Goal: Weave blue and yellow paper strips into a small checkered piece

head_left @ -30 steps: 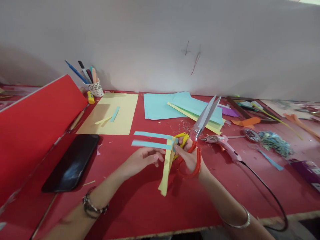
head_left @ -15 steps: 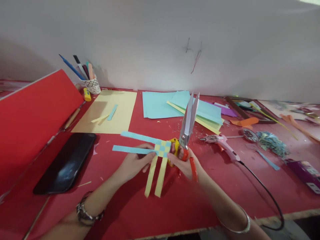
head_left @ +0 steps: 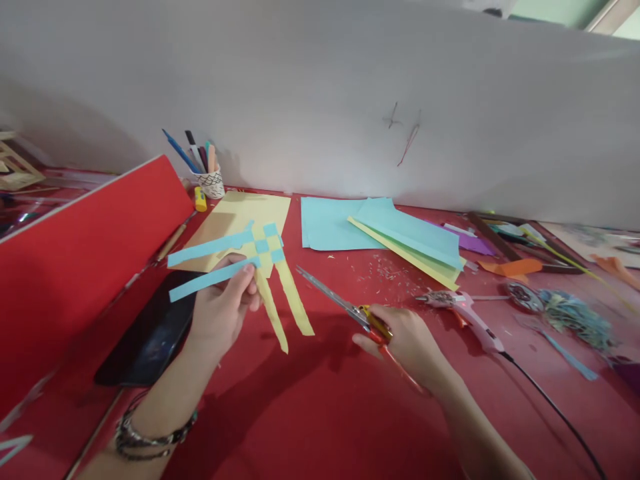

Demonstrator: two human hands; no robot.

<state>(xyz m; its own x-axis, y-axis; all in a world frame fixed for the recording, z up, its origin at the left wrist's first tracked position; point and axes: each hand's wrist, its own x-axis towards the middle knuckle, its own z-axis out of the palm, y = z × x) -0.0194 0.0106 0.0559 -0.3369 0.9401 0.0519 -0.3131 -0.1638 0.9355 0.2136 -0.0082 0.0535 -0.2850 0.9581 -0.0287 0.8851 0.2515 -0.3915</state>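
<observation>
A woven piece of blue and yellow paper strips [head_left: 269,246] is pinched at its lower left corner between the thumb and fingers of my left hand [head_left: 223,303]. Two blue tails stick out to the left, and two yellow tails hang down to the right. My right hand [head_left: 413,340] is wrapped round the red and yellow handles of the scissors [head_left: 345,305]. Their blades point up and left toward the yellow tails, apart from the paper, and look nearly closed. The fingers inside the handles are partly hidden.
A black phone [head_left: 145,340] lies beside my left forearm. Blue sheets [head_left: 340,223] and a yellow sheet [head_left: 235,207] lie at the back. To the right are a pink glue gun [head_left: 475,320] with its cable and a paper tassel [head_left: 575,317]. A pen cup [head_left: 210,183] stands back left.
My left hand has raised the woven paper up and to the left. My right hand has let go of the paper, moved right, and swung the scissors from upright to pointing left.
</observation>
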